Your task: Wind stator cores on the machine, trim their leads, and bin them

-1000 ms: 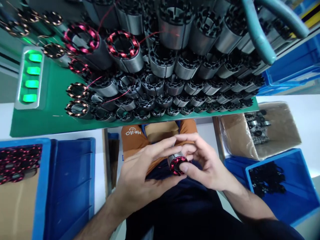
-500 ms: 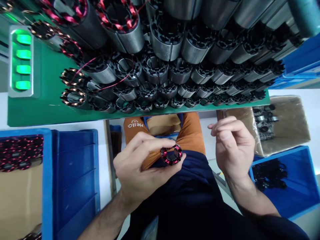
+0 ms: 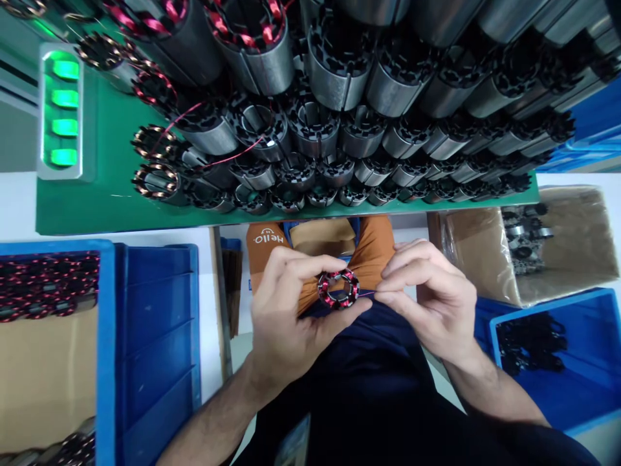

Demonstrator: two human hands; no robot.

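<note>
Between the thumb and forefinger of my left hand (image 3: 291, 310) is a small motor stator (image 3: 338, 289) wound with red wire, its open ring facing up toward me. A thin wire end (image 3: 367, 294) sticks out from its right side. The fingertips of my right hand (image 3: 427, 298) pinch that wire a short way from the stator. Both hands are above my lap, below the edge of the green board (image 3: 116, 207).
Rows of metal stator cores (image 3: 361, 133) stand on the green board, beside a green-lit panel (image 3: 64, 113). A blue crate (image 3: 107, 336) with red-wound stators is at left. A plastic-lined box (image 3: 572, 259) and a blue bin (image 3: 592, 388) with black parts are at right.
My right hand has moved left to the stator and now pinches its wire end. My left hand has turned the stator so its opening faces the camera more directly.
</note>
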